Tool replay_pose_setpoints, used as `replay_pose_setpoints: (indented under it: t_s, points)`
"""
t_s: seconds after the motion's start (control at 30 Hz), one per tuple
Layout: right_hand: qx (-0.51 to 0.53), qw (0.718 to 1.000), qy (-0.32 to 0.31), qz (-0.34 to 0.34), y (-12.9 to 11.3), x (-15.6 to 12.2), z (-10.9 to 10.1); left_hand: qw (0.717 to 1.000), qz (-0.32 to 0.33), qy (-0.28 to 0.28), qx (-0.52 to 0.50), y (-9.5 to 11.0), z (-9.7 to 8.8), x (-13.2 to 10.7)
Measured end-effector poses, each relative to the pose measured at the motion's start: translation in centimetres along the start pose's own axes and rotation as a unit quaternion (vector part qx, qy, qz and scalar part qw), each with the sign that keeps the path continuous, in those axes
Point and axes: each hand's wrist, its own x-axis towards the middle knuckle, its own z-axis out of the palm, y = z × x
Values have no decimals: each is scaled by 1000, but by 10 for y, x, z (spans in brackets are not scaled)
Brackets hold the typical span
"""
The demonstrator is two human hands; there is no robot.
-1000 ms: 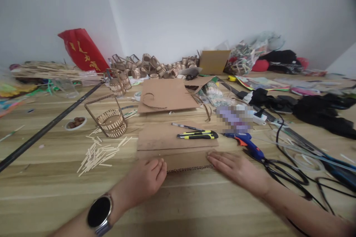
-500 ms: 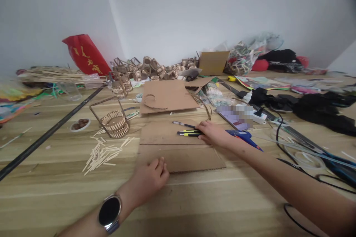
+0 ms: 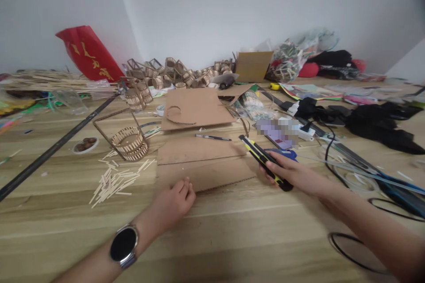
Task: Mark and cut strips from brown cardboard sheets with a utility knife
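A black and yellow utility knife (image 3: 259,154) is gripped in my right hand (image 3: 292,170), raised above the right end of a creased cardboard piece (image 3: 206,172), its tip pointing up and left. My left hand (image 3: 177,199), with a watch on the wrist, rests at the near left corner of that cardboard. Its fingers are curled together on the edge, and their undersides are hidden. A dark pen (image 3: 213,137) lies across the far part of the cardboard. Partly behind my right hand is a blue glue gun (image 3: 282,154).
Left of the cardboard are loose short sticks (image 3: 114,181), a small handled stick basket (image 3: 129,143) and a bowl of brown balls (image 3: 85,145). A second cardboard sheet (image 3: 199,106) lies beyond. A phone (image 3: 275,133), cables (image 3: 332,150) and black cloth (image 3: 381,126) lie right.
My right hand has picked up the utility knife from the cardboard and brought it right and nearer. The pen stays on the cardboard. My left hand remains at the corner; the view has shifted slightly.
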Motion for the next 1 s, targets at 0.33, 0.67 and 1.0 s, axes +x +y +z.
replay_pose_setpoints:
  t_s: [0.33, 0.67, 1.0]
  points:
    - [71, 989, 76, 106, 39, -41, 4, 999, -12, -22, -31, 3, -1, -5]
    - [116, 980, 48, 155, 45, -56, -6, 1000, 13, -6, -15, 10, 5, -11]
    - [139, 968, 58, 202, 58, -57, -15, 987, -16, -12, -158, -25, -11, 15]
